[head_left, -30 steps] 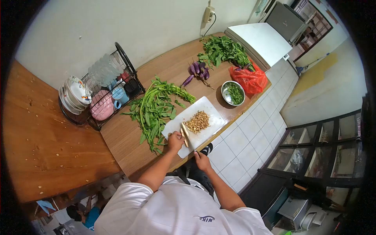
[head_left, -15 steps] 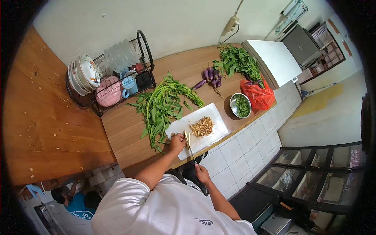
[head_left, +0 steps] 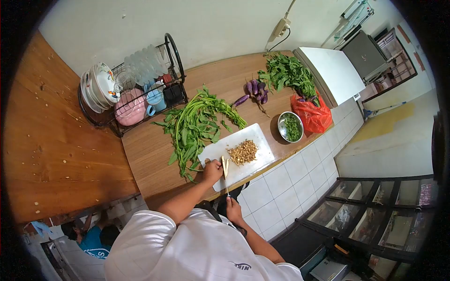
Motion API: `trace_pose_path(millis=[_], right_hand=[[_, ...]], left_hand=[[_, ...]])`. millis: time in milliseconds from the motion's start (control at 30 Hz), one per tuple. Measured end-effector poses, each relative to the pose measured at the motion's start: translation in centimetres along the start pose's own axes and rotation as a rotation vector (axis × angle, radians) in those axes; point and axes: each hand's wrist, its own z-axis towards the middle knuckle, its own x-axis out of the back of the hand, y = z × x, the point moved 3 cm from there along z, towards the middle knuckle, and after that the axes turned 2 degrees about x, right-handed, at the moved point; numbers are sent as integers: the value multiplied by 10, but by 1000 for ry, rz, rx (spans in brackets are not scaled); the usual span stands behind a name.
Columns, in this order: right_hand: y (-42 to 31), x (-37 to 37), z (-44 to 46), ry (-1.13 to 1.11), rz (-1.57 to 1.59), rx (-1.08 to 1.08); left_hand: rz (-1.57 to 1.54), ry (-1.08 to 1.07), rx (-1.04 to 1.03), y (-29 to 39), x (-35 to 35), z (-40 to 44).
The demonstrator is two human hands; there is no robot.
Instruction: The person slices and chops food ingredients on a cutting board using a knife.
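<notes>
On the white cutting board point(head_left: 261, 134), my left hand point(head_left: 213, 171) is closed on pale, thin strips point(head_left: 225, 166) near the board's left side. My right hand point(head_left: 233, 210), below the board's front edge, is wrapped round the handle of a knife point(head_left: 227, 186), whose blade reaches up to the strips. A heap of chopped light-brown bits point(head_left: 243, 152) lies on the middle of the board. Long-stemmed leafy greens point(head_left: 190, 127) are spread just left of the board. A metal bowl point(head_left: 281, 126) holding chopped greens stands to its right.
A black dish rack point(head_left: 174, 61) with plates and cups stands at the back left of the wooden table point(head_left: 145, 161). Farther back are purple eggplants point(head_left: 255, 90), more greens point(head_left: 287, 71) and a red plastic bag point(head_left: 311, 114). A person point(head_left: 96, 236) is at the lower left.
The knife blade has come into view beside the strips, and my right hand has shifted slightly left. The camera view has turned, so the table appears shifted.
</notes>
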Motion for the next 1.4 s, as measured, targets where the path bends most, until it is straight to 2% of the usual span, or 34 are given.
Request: trace_pose_path(millis=[133,233,300,367,467,567,700,733,833,967,1100,1167,1233,1267,1333,1400], right_hand=[[-32,0,39,28,10,123],[-33,0,61,-30,-22,79],[-20,2,39,-29,-10,121],[-18,11,8,-97,73,-18],[-3,8,9,-50,-53,56],[-9,12,29,-4,-28,140],[0,24,14,-130,2,-6],[9,24,8,-81,-32,81],[17,26,-1,-90,-71,47],[40,18,6,-154,7,-30],[66,19,-20,-86,-13,13],[88,12,-25,-53,-54,-15],[78,16,-30,-34,-39,-14],[78,14,-28,-42,61,-3],[74,13,-18,-46,159,12],[67,5,-7,-64,331,9]], left_hand=[[40,3,12,13,6,-2],[42,24,-6,12,5,-4],[33,8,-8,12,7,-3],[16,5,20,8,3,-1],[13,8,-42,7,5,0],[108,29,-41,16,6,-2],[67,71,-38,7,4,-2],[68,80,-42,7,6,1],[102,57,-85,10,8,-1],[153,64,-60,3,2,6],[119,17,-3,-5,2,11],[69,-3,3,2,5,6],[75,-21,91,36,26,-11],[76,-26,89,35,25,-13],[106,74,-76,32,26,-15],[128,60,-124,30,26,-20]])
